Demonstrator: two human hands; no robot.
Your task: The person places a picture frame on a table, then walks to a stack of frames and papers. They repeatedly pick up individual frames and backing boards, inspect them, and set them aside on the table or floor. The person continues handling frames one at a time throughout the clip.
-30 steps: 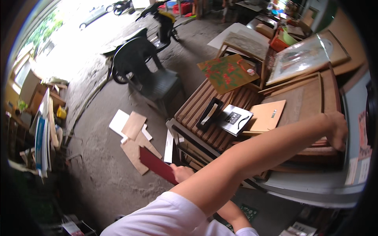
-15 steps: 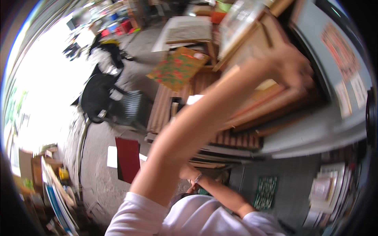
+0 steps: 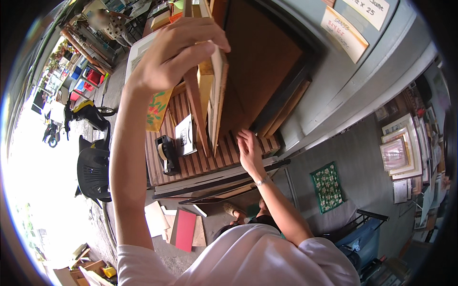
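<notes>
The left hand [image 3: 179,55] has its fingers bent over the top of some wooden frames [image 3: 217,97], gripping them on edge, nearly upright, above the slatted table [image 3: 193,168]. The right hand [image 3: 249,150] is at the near edge of the table, its fingers loosely bent and slightly parted with nothing in them; I cannot tell whether they touch the dark-edged brown panel [image 3: 262,66], which stands just right of the frames. Left of the frames lie a white card [image 3: 184,137] and, beside it, a black tape dispenser [image 3: 166,155], with a flower-painted board [image 3: 156,114] farther back. On the floor near the table, a red board [image 3: 183,230] overlaps pale sheets [image 3: 156,219].
</notes>
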